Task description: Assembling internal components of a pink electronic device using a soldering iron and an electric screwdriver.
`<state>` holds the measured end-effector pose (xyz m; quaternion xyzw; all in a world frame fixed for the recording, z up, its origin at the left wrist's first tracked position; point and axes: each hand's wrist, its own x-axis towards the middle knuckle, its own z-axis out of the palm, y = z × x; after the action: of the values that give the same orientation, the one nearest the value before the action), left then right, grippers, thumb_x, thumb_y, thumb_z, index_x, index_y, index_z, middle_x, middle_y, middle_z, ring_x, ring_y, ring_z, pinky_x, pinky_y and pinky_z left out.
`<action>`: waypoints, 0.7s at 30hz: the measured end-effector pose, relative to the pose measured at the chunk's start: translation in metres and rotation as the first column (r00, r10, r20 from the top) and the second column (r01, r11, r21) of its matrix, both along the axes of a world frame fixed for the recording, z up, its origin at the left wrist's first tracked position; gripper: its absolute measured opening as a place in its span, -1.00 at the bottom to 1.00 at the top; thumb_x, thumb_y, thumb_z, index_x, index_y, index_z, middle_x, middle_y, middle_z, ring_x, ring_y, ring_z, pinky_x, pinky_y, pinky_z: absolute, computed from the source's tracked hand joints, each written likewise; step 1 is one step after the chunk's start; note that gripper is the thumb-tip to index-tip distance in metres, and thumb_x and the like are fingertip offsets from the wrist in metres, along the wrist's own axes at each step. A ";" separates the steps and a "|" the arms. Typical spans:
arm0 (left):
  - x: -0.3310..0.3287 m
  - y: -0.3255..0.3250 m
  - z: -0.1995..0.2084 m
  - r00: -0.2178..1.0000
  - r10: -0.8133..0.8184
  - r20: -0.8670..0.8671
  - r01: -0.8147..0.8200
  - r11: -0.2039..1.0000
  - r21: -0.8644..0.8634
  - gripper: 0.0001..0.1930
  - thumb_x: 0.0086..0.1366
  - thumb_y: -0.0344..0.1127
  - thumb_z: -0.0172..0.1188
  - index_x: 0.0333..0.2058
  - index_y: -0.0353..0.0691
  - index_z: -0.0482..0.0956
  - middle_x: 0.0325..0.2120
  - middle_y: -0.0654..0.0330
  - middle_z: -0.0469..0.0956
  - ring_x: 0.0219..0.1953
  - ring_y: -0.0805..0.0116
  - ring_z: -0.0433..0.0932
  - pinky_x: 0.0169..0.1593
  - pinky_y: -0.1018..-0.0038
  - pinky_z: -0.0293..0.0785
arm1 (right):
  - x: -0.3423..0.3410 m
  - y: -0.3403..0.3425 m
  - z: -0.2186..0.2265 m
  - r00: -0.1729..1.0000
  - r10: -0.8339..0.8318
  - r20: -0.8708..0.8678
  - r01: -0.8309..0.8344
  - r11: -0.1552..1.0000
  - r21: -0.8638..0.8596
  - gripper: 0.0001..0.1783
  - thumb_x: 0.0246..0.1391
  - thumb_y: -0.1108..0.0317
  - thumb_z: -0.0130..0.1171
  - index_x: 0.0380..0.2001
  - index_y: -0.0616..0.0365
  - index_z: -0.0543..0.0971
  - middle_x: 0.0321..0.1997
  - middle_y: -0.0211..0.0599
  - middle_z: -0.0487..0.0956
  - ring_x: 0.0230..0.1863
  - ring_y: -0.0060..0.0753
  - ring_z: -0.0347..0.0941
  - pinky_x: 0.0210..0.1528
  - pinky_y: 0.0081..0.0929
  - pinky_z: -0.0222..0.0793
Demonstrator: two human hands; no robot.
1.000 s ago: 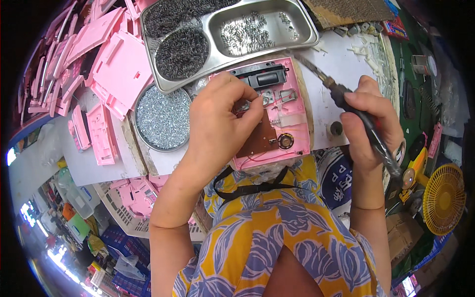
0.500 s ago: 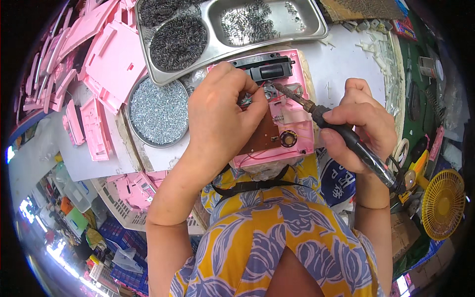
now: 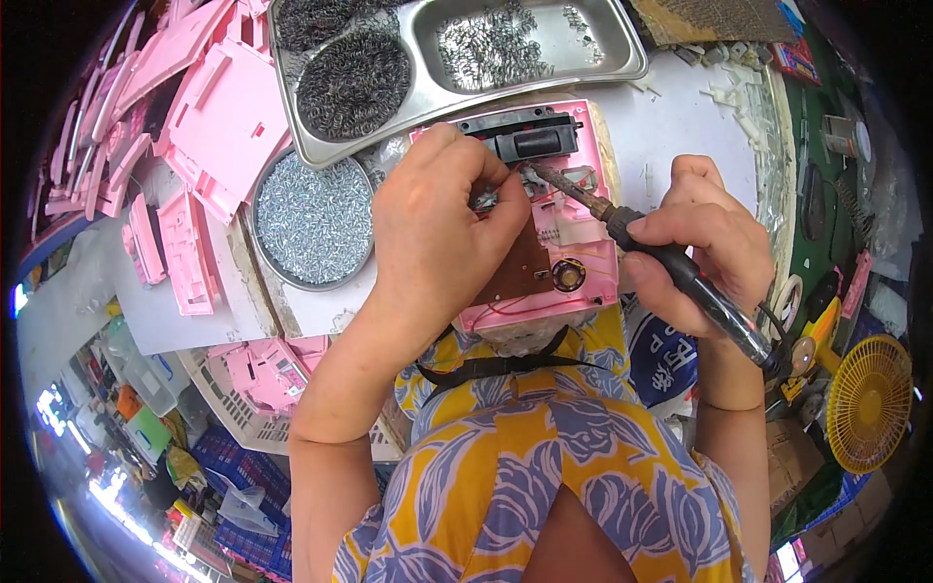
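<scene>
My right hand (image 3: 714,248) is closed round the black handle of a soldering iron (image 3: 680,272). The iron slants up to the left, its dark tip down among small metal parts inside an opened pink plastic housing (image 3: 598,272). Beside that tip, my left hand (image 3: 437,209) is closed in a pinch with a thin red wire at its fingertips; the fingers partly hide it. The housing holds a brown circuit board (image 3: 515,267), a small round speaker (image 3: 569,274), a spring and a black plastic mechanism (image 3: 530,136) along its far side.
A steel tray (image 3: 428,107) of dark and silvery springs stands beyond the housing. To the left are a round dish (image 3: 364,185) of small screws and stacked pink panels (image 3: 219,126). A basket (image 3: 233,398) of pink parts sits lower left; a yellow fan (image 3: 870,403) is at right.
The soldering iron has shifted very slightly left, its tip still among the metal parts. My left hand keeps its pinch almost unmoved. The whole view has drifted a little.
</scene>
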<state>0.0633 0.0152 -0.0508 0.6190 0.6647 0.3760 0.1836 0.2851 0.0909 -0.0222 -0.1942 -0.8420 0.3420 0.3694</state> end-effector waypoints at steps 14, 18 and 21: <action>0.003 0.000 -0.004 0.999 0.030 0.011 -0.030 0.998 0.058 -0.87 0.08 -0.48 0.39 -0.53 -0.28 0.58 -0.60 0.23 0.41 -0.58 0.42 0.41 -0.50 0.48 0.30 | 0.005 0.005 0.010 0.998 0.009 0.070 -0.009 1.000 0.004 -0.72 -0.28 0.49 0.48 -0.38 0.19 0.65 -0.59 -0.39 0.53 -0.63 -0.34 0.30 -0.34 -0.37 0.24; 0.004 -0.002 -0.005 0.999 0.045 0.002 -0.045 0.997 0.070 -0.85 0.04 -0.48 0.42 -0.52 -0.23 0.58 -0.57 0.21 0.44 -0.58 0.34 0.44 -0.51 0.42 0.36 | 0.003 0.007 0.013 0.996 0.018 0.092 -0.019 1.000 0.008 -0.72 -0.29 0.49 0.48 -0.39 0.18 0.64 -0.60 -0.38 0.52 -0.63 -0.31 0.30 -0.33 -0.36 0.25; 0.003 -0.003 -0.007 0.999 0.050 0.011 -0.051 0.994 0.092 -0.84 0.03 -0.48 0.44 -0.52 -0.21 0.58 -0.56 0.21 0.44 -0.59 0.31 0.45 -0.52 0.40 0.38 | 0.002 0.007 0.008 0.995 0.038 0.090 -0.039 0.999 0.011 -0.76 -0.17 0.44 0.41 -0.38 0.22 0.60 -0.61 -0.38 0.49 -0.63 -0.40 0.23 -0.27 -0.30 0.20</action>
<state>0.0667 0.0123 -0.0577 0.6083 0.6612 0.4133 0.1482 0.2874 0.0977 -0.0144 -0.1907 -0.8636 0.3345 0.3256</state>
